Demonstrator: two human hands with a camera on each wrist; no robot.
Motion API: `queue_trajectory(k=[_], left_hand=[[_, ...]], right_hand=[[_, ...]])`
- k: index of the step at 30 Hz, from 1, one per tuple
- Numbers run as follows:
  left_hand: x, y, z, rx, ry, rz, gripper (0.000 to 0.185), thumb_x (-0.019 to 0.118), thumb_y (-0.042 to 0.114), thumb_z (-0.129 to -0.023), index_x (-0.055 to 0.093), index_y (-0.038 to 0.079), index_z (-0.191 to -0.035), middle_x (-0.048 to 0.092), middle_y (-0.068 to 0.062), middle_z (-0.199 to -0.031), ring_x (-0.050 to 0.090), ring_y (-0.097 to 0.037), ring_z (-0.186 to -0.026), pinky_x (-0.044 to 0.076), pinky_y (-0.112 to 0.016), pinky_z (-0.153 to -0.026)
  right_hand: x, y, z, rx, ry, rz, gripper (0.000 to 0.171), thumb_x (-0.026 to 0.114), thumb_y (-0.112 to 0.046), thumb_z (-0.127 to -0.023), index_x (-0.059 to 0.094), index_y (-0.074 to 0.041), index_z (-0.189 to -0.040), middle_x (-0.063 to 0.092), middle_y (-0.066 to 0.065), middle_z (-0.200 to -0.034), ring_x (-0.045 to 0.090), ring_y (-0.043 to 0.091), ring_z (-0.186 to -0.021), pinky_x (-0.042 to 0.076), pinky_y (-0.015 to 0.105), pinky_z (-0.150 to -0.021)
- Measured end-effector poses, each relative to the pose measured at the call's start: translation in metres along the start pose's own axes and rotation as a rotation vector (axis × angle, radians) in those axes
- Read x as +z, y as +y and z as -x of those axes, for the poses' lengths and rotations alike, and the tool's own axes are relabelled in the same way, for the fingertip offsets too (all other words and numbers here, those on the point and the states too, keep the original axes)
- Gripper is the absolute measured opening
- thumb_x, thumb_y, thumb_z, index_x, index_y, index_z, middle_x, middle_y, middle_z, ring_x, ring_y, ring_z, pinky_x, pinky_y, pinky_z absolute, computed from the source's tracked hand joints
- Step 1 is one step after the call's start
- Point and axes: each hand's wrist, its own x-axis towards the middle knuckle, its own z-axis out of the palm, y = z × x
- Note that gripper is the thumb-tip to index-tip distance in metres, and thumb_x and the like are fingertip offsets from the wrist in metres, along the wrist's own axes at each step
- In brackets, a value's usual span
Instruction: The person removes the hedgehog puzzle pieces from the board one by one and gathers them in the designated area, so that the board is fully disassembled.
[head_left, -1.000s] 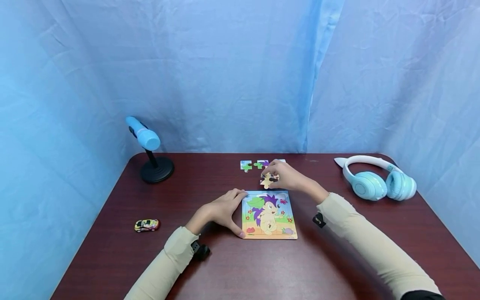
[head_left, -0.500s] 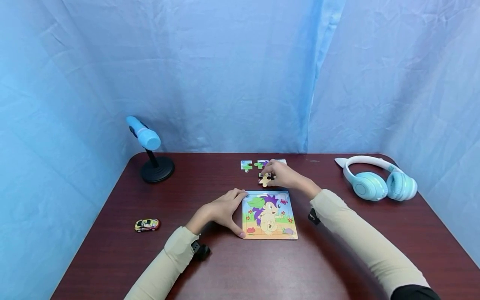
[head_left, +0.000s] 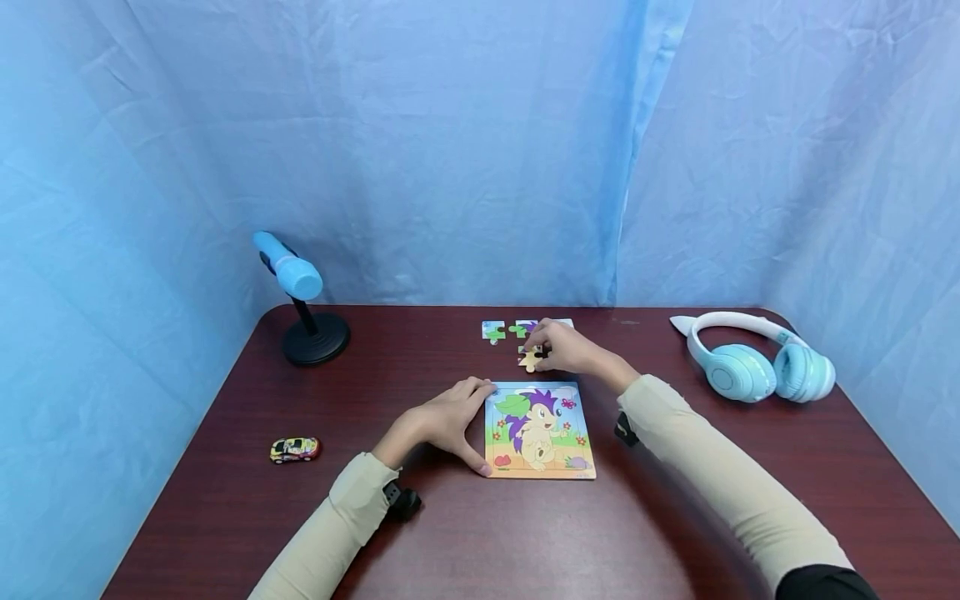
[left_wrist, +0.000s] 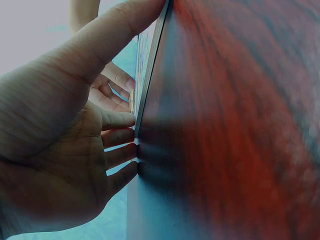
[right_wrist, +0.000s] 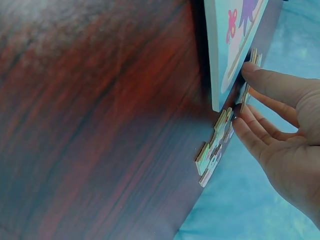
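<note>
The left hand (head_left: pixel 442 421) lies at the left edge of the square cardboard puzzle board printed with a purple-spined cartoon hedgehog (head_left: pixel 538 429); its fingers (left_wrist: pixel 120 137) are straight and close together against that edge with the thumb along the near corner, apparently bracing the board so it cannot slide. Just beyond the board's far edge, the right hand (head_left: pixel 568 348) reaches over a loose tan jigsaw piece (head_left: pixel 530 358) lying flat; its fingers (right_wrist: pixel 265 112) are extended and slightly spread, fingertips touching the piece, though whether they pinch it I cannot tell. Past those fingertips, three more loose coloured jigsaw pieces (head_left: pixel 510 330) sit in a row, likely laid out for picking. All rest on a dark red-brown wood-grain tabletop (head_left: pixel 480 533), backed by crumpled pale blue cloth (head_left: pixel 450 150).
</note>
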Motion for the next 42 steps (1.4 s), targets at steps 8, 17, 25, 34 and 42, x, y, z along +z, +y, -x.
queue_trajectory(k=[8, 17, 25, 34, 42], left_hand=[[0.000, 0.001, 0.000, 0.000, 0.008, -0.009, 0.124, 0.091, 0.053, -0.070, 0.022, 0.004, -0.161, 0.031, -0.013, -0.157, 0.033, -0.029, -0.146, 0.034, -0.046, -0.120], [-0.003, 0.003, -0.001, 0.001, 0.004, -0.008, 0.125, 0.091, 0.054, -0.069, 0.023, 0.003, -0.160, 0.031, -0.013, -0.157, 0.034, -0.029, -0.146, 0.034, -0.046, -0.120], [-0.002, 0.000, -0.002, 0.001, 0.002, -0.017, 0.124, 0.091, 0.055, -0.070, 0.023, 0.004, -0.161, 0.031, -0.012, -0.158, 0.033, -0.028, -0.146, 0.033, -0.045, -0.120], [-0.001, 0.000, -0.003, 0.008, 0.001, -0.010, 0.124, 0.091, 0.055, -0.070, 0.023, 0.004, -0.160, 0.031, -0.012, -0.157, 0.033, -0.028, -0.146, 0.033, -0.045, -0.121], [-0.002, 0.000, -0.003, 0.006, -0.005, -0.013, 0.124, 0.090, 0.056, -0.071, 0.023, 0.004, -0.161, 0.032, -0.012, -0.157, 0.034, -0.028, -0.145, 0.034, -0.045, -0.120]], right_hand=[[0.000, 0.002, -0.001, 0.003, 0.009, -0.013, 0.029, 0.078, -0.006, -0.089, 0.075, -0.002, -0.118, 0.062, 0.018, -0.126, 0.061, 0.029, -0.109, 0.058, 0.041, -0.089], [0.000, 0.006, -0.001, 0.004, 0.017, -0.031, 0.030, 0.076, -0.004, -0.089, 0.074, 0.000, -0.119, 0.062, 0.019, -0.126, 0.061, 0.031, -0.112, 0.057, 0.043, -0.092], [-0.004, 0.005, -0.001, -0.017, 0.026, -0.040, 0.033, 0.077, -0.006, -0.089, 0.073, -0.001, -0.122, 0.063, 0.017, -0.126, 0.060, 0.033, -0.115, 0.056, 0.046, -0.094], [-0.010, -0.013, 0.012, -0.090, 0.079, -0.104, 0.040, 0.080, -0.013, -0.088, 0.071, -0.002, -0.125, 0.064, 0.015, -0.124, 0.062, 0.036, -0.107, 0.054, 0.051, -0.089], [-0.004, -0.040, 0.035, -0.164, 0.049, -0.202, 0.047, 0.085, -0.015, -0.084, 0.070, -0.002, -0.127, 0.064, 0.016, -0.122, 0.063, 0.036, -0.104, 0.057, 0.048, -0.084]])
